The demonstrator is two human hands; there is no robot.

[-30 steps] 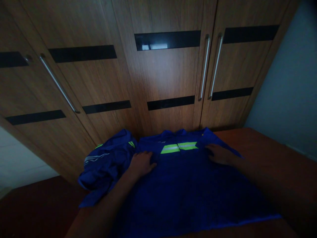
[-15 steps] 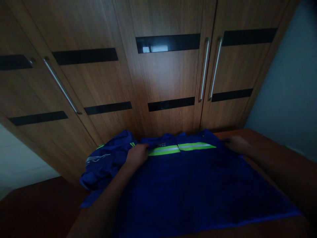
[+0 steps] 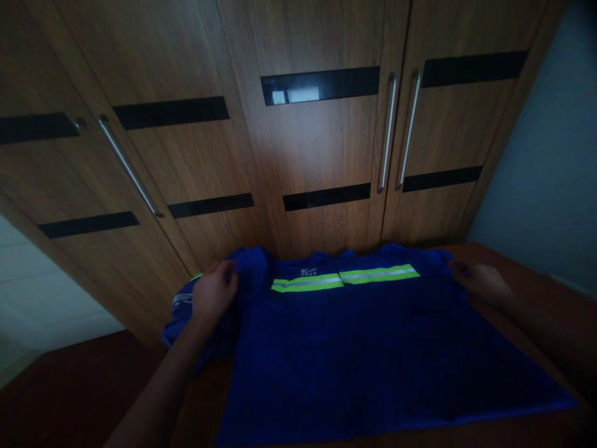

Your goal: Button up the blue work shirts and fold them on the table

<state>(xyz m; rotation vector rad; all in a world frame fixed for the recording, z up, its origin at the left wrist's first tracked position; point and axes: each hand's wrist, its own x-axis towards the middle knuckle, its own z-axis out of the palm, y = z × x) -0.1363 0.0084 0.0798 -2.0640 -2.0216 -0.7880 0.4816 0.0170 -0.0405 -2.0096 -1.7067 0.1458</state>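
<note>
A dark blue work jacket [image 3: 354, 354] lies spread out face up. Across its chest runs a yellow-green and silver reflective stripe [image 3: 308, 283], with small white print above the left part. My left hand [image 3: 214, 291] is closed at the sleeve on the jacket's left side, fingers curled round the cloth. On the opposite side my right hand [image 3: 482, 281] pinches the other sleeve near its end. A bunched blue garment [image 3: 181, 314] with silver and yellow-green trim lies at the left, partly hidden behind my left hand and forearm.
The garments rest on a reddish-brown surface [image 3: 494, 261]. Directly behind stands a wooden wardrobe [image 3: 321, 143] with black strips and long metal handles [image 3: 388, 134]. A pale wall [image 3: 536, 186] closes off the right side. The light is dim.
My left hand has moved left from the chest stripe to the sleeve, and that shoulder is now spread out. My right hand has shifted slightly right, drawing the other sleeve outward.
</note>
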